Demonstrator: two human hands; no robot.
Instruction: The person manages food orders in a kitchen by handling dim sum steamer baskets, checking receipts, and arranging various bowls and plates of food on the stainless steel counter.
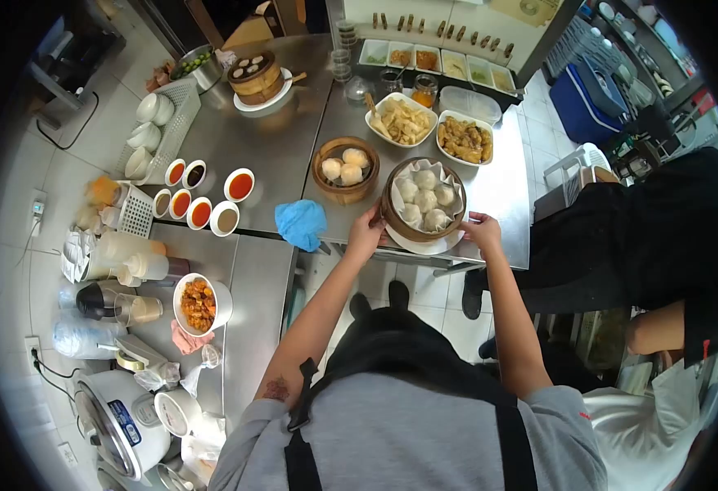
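Note:
A round bamboo steamer (387, 214), lined with white paper, stands on a white plate (428, 247) at the near edge of the steel table. Several pale dumplings (424, 196) lie inside it. My left hand (365, 234) is closed on the plate's left rim, close against the steamer. On the opposite side, my right hand (483, 233) grips the plate's right rim; its fingertips below the rim are hidden. Left of this steamer is a smaller bamboo steamer (345, 193) holding several round dumplings (351, 173). A crumpled blue cloth (300, 224) lies near my left hand.
Behind the steamers stand a bowl of folded wonton-like pieces (404, 123) and a bowl of browned food (464, 139). Several sauce cups (200, 214) and a tub of orange-red food (202, 304) are left. Another steamer (257, 80) stands farther back. A person in dark clothes (621, 237) is at right.

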